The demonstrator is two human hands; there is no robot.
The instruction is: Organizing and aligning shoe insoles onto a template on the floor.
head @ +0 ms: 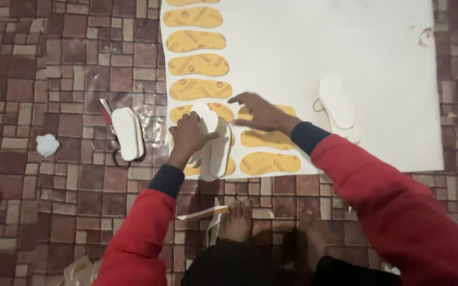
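Yellow sole-shaped prints [199,64] stamped in a column down the white sheet [345,47] on the tiled floor [54,79]. Left hand [188,135] clamped on a white sole template [214,143] over the prints, near the sheet's lower edge; right hand [261,112] open, fingers spread flat on a print beside it

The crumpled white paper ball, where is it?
In the head view, the crumpled white paper ball lies far left on the brown tiled floor, left of the white sole cutout and well away from both hands.
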